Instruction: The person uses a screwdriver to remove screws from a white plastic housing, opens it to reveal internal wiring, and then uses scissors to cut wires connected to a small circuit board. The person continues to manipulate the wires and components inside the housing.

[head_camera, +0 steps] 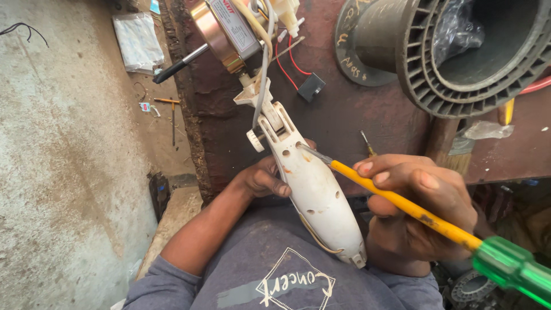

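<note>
Green-handled screwdriver (402, 204) in right hand (422, 209) meets smooth white plastic housing (315, 189).

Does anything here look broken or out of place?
Yes. The white plastic housing held by the left hand is stained, and loose red wires trail from the motor. Small tools lie scattered on the floor.

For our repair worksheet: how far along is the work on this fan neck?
Done: the motor lies bare on the bench, its wires loose. In hand: the left hand steadies the white housing while the right hand sets a screwdriver tip in a screw hole. Left: the housing is not yet opened; other holes' screws cannot be made out.
</note>
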